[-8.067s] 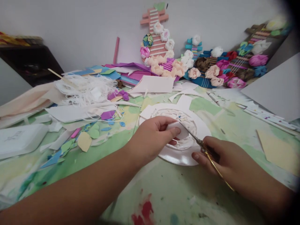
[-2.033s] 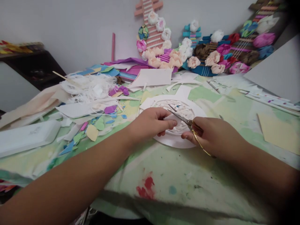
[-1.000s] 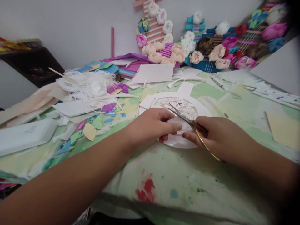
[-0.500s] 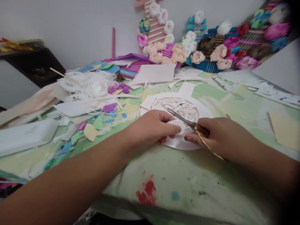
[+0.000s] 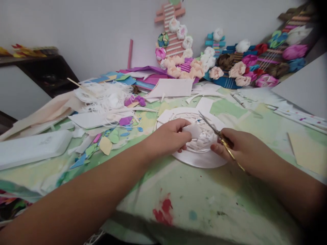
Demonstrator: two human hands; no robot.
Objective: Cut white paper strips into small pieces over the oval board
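Between the thumb and fingers of my left hand (image 5: 171,136) is a small white piece of paper (image 5: 193,130). My right hand (image 5: 242,148) grips a pair of scissors (image 5: 214,128) by its gold handles, the closed-looking blades pointing up and left, apart from the paper. Below both hands lies a round white cutout (image 5: 201,160) with a short neck at its far side. Many small white paper strips (image 5: 204,141) fill the ring at its middle. The left hand hides part of the cutout's left side.
A tangle of white string (image 5: 107,98) and coloured scraps (image 5: 113,136) lie to the left, beside a white block (image 5: 33,148). Guitar-shaped crafts with paper flowers (image 5: 176,51) lean on the back wall. Rolled paper sticks (image 5: 298,115) lie at right.
The scissors have moved away from the white paper, to the right, and their blades point more steeply upward. The left hand still holds the paper. The whole view has shifted slightly.
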